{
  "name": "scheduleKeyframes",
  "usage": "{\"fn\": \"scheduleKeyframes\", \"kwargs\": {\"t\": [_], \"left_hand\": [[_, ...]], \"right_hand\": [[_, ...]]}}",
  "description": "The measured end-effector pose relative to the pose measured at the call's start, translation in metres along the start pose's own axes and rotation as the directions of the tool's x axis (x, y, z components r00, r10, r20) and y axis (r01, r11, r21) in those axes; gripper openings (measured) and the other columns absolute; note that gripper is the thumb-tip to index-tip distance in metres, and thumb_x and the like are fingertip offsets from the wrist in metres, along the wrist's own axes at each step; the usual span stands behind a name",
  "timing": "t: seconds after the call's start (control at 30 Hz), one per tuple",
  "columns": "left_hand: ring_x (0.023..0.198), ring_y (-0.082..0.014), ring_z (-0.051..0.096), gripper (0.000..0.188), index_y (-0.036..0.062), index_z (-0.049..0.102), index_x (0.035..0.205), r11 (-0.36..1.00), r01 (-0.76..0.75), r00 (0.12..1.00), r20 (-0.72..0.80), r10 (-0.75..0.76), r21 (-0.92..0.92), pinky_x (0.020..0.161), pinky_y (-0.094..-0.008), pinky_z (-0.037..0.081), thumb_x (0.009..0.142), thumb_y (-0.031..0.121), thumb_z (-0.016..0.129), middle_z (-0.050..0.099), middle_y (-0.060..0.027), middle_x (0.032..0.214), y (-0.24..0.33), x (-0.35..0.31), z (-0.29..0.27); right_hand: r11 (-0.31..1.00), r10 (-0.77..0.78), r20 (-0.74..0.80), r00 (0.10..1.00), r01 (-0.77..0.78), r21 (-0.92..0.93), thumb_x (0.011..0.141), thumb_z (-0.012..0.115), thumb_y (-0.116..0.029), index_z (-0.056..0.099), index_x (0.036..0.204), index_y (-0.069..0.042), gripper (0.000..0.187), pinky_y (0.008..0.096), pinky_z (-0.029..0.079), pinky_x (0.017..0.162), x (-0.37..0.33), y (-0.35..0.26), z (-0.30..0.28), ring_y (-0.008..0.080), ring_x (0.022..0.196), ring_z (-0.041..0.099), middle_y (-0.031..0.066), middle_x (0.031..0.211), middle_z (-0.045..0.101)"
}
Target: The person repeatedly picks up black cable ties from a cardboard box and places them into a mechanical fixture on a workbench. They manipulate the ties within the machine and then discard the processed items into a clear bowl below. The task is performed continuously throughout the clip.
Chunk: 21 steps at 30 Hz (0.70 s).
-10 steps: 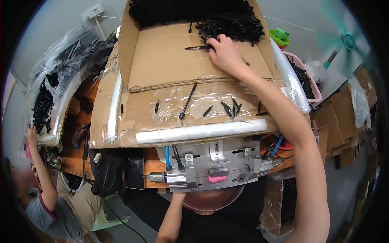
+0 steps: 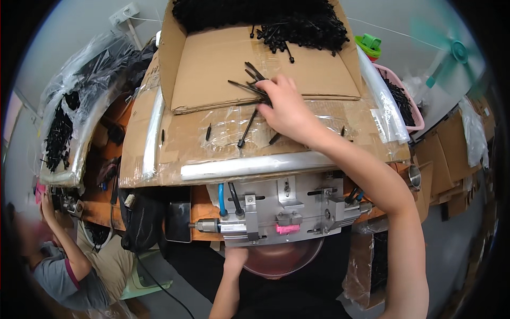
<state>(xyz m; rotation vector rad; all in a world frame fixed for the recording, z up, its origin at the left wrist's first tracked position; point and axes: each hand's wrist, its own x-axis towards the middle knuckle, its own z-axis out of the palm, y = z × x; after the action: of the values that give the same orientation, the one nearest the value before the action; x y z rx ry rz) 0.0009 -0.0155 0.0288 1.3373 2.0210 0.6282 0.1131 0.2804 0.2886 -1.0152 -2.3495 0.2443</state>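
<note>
My right hand (image 2: 287,109) reaches over the cardboard tabletop (image 2: 175,143) and grips a small bunch of black cable ties (image 2: 247,80) that fan out to the left over the open cardboard box (image 2: 212,64). A big heap of black ties (image 2: 265,18) fills the back of that box. One loose tie (image 2: 247,129) and a few short black pieces lie on the taped cardboard just below the hand. My left hand (image 2: 235,260) is low, under the metal fixture (image 2: 281,210), touching the rim of a reddish bowl (image 2: 279,263); its fingers are hidden.
A pink basket (image 2: 406,101) of black ties stands at the right beside a green object (image 2: 371,45). Clear plastic bags of ties (image 2: 64,127) lie at the left. Another person (image 2: 58,266) sits at lower left. Cardboard boxes (image 2: 451,154) stand at the right.
My right hand has pulled back from the heap toward me and now holds a bunch of ties. The head view has shifted slightly.
</note>
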Motion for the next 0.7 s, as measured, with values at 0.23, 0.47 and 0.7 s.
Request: {"fn": "scheduleKeyframes", "kwargs": {"t": [0.23, 0.47, 0.7], "left_hand": [[0.087, -0.0316, 0.066, 0.020, 0.0094, 0.068, 0.109, 0.766, -0.532, 0.675, 0.365, 0.641, -0.361, 0.073, -0.0365, 0.054, 0.089, 0.014, 0.065, 0.067, -0.0116, 0.092, 0.161, -0.026, -0.180], [0.075, -0.0250, 0.063, 0.013, -0.0002, 0.066, 0.100, 0.593, -0.753, 0.540, -0.248, 0.804, 0.285, 0.068, -0.0329, 0.049, 0.089, 0.006, 0.064, 0.066, -0.0154, 0.085, 0.275, 0.134, -0.207], [0.072, -0.0293, 0.064, 0.023, 0.0010, 0.067, 0.096, 0.661, -0.529, 0.752, -0.066, 0.656, 0.533, 0.069, -0.0380, 0.051, 0.080, 0.016, 0.076, 0.067, -0.0139, 0.080, 0.293, 0.216, -0.204]], "right_hand": [[0.993, 0.104, 0.218, 0.970, -0.113, 0.027, 0.086, 0.067, -0.017, 0.061, 0.125, -0.009, 0.040, 0.0372, 0.048, 0.094, 0.037, 0.049, -0.081, 0.0279, 0.110, 0.060, 0.0143, 0.129, 0.057], [0.954, -0.251, -0.147, 0.957, 0.218, -0.208, 0.085, 0.064, -0.007, 0.067, 0.106, -0.005, 0.021, 0.0373, 0.050, 0.083, 0.095, 0.123, -0.023, 0.0332, 0.094, 0.062, 0.0156, 0.095, 0.064], [0.971, -0.206, 0.088, 0.975, 0.215, -0.101, 0.079, 0.065, 0.001, 0.067, 0.090, -0.001, 0.012, 0.0395, 0.050, 0.078, 0.035, 0.099, -0.043, 0.0342, 0.089, 0.061, 0.0156, 0.090, 0.062]]}}
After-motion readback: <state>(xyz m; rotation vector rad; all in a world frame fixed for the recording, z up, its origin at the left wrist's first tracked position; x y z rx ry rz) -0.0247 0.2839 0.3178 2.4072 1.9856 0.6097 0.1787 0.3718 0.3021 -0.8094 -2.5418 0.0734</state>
